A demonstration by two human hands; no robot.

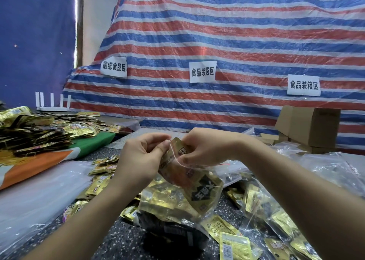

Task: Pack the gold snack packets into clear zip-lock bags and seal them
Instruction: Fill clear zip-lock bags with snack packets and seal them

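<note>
At frame centre, over dark speckled table (126, 238) w/ striped tarp (217, 32) behind, I see left hand (141, 159) & right hand (205, 147) pinching the zip-lock bag (189, 182) mouth, gold packets (205, 192) inside.

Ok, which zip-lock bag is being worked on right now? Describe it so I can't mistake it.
Find the striped tarp, then drop to the two hands in front of it. The zip-lock bag hangs between them, stuffed with gold packets. Unlike the bags lying on the table, it is held up by its mouth.
</note>
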